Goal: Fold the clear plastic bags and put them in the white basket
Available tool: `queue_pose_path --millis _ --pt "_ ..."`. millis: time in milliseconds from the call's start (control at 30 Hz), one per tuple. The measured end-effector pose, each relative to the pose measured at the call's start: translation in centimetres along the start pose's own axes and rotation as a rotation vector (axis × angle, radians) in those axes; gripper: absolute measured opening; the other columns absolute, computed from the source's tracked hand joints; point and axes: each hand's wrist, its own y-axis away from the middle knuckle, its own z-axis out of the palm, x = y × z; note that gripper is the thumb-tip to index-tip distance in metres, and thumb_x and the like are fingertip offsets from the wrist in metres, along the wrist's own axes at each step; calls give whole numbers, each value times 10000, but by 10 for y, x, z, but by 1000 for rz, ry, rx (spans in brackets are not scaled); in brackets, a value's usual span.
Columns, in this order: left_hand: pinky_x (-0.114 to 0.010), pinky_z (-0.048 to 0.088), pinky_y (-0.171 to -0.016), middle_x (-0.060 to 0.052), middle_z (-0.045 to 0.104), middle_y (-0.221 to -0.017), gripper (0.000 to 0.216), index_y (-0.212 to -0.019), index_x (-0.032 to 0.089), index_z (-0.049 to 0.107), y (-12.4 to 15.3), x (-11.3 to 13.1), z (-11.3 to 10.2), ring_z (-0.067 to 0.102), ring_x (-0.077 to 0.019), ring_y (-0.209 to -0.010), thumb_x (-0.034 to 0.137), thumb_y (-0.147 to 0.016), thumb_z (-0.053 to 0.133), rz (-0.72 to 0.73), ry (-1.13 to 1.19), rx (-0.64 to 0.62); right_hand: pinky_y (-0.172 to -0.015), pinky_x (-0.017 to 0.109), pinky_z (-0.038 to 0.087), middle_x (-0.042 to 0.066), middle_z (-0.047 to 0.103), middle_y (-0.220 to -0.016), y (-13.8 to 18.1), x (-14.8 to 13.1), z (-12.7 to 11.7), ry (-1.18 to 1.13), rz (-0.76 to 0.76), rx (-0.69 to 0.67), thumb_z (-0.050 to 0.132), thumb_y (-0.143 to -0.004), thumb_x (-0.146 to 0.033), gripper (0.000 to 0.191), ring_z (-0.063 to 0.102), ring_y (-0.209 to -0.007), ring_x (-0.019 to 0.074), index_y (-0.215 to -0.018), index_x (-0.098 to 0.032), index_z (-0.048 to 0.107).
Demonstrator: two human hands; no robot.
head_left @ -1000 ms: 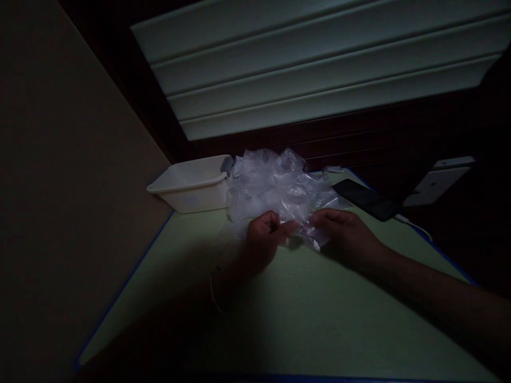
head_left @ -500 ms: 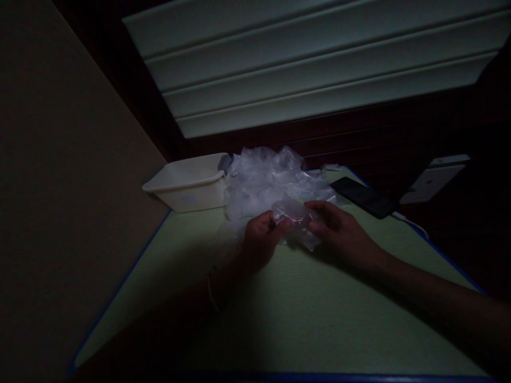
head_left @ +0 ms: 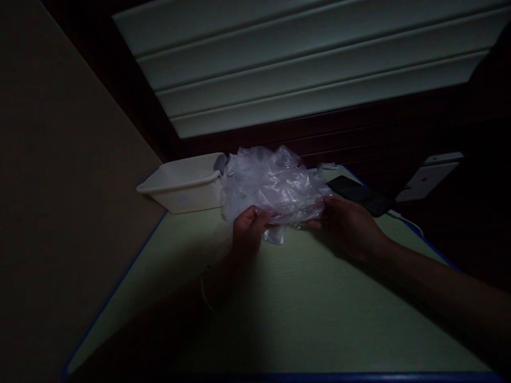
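Note:
A clear plastic bag (head_left: 293, 211) is stretched between my two hands, just in front of a heap of crumpled clear plastic bags (head_left: 259, 173). Thumb and fingers of my left hand (head_left: 248, 230) pinch its left end. My right hand (head_left: 346, 221) grips the other end, its fingers partly hidden in shadow. Below the held bag a loose plastic corner (head_left: 274, 235) pokes out; whether it belongs to the same bag I cannot tell. The light is dim and the bag's edges blend with the heap.
Left of the heap stands a white plastic bin (head_left: 183, 194) with a grey handle. A black phone (head_left: 359, 194) lies to the right, with a white cable (head_left: 406, 221) by its end. A white box (head_left: 429, 178) is beyond the right edge of the green table (head_left: 303, 314).
My hands have moved apart, and the bag that was bunched between them is now spread wider and flatter. The view has shifted slightly.

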Motion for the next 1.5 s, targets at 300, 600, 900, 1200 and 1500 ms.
queue_pose_path --millis 300,600,900,1200,1500 --pt "-198 430 -526 32 597 -595 130 -714 162 604 5 -2 -6 533 -86 -509 265 -747 674 -39 -66 -109 -722 334 559 62 724 -906 3 7 -1 8 53 -264 717 -787 -362 245 689 -790 200 -941 -186 646" --pt "-227 466 -563 -28 686 -787 348 -899 166 608 12 -1 4 614 -124 -612 461 -743 706 -117 -84 -79 -612 303 507 43 704 -759 6 18 -4 297 -28 -261 775 -707 -349 262 631 -633 165 -846 -158 664" --pt "-211 394 -463 -24 679 -649 177 -815 144 626 16 -1 5 559 -101 -490 165 -645 667 -236 -252 -322 -592 281 462 13 678 -676 5 6 -2 310 -154 -159 736 -753 -398 222 585 -580 141 -713 -190 669" --pt "-205 296 -403 49 501 -462 110 -688 178 512 17 8 4 480 -94 -396 210 -655 611 -346 -52 -368 -599 294 478 6 674 -652 -1 2 -1 113 -113 45 652 -830 -344 123 582 -567 165 -800 -227 672" --pt "-301 536 -689 -89 706 -901 404 -959 151 665 20 7 3 668 -192 -767 440 -690 756 -196 22 -359 -543 312 487 35 662 -618 -1 11 -3 130 -1 -33 661 -808 -441 266 580 -522 165 -715 -194 629"
